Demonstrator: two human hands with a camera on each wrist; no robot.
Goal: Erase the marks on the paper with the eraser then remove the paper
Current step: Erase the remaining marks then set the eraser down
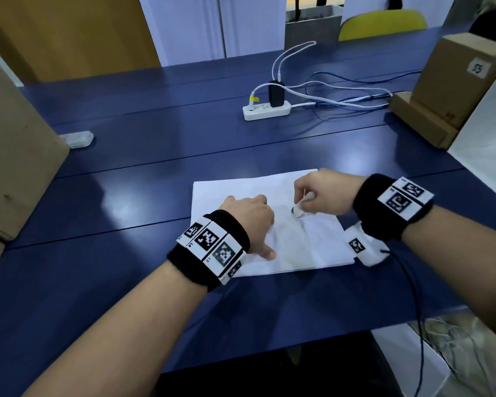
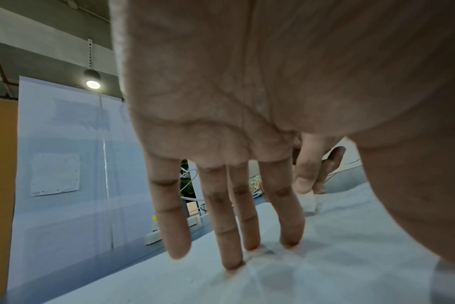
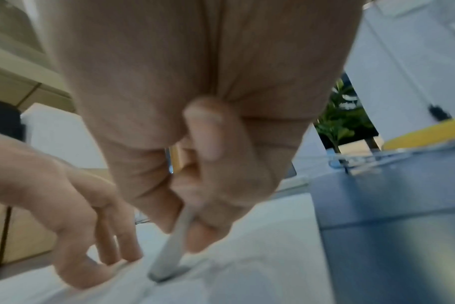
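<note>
The paper (image 1: 269,222) lies near the surface's (image 1: 126,196) front edge. The left hand (image 1: 249,222) rests on it, fingers (image 2: 231,226) straight and spread, pressing the sheet flat. The right hand (image 1: 324,196) pinches the white eraser (image 1: 298,209) in a narrow grip, its darkened tip touching the paper's middle.

Overhead light glares off the blue table (image 1: 132,202); right wrist view blurred, edges warped wide-angle

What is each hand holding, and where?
The right hand pinches the eraser by its upper end. The left hand holds nothing, pressing the paper flat.
</note>
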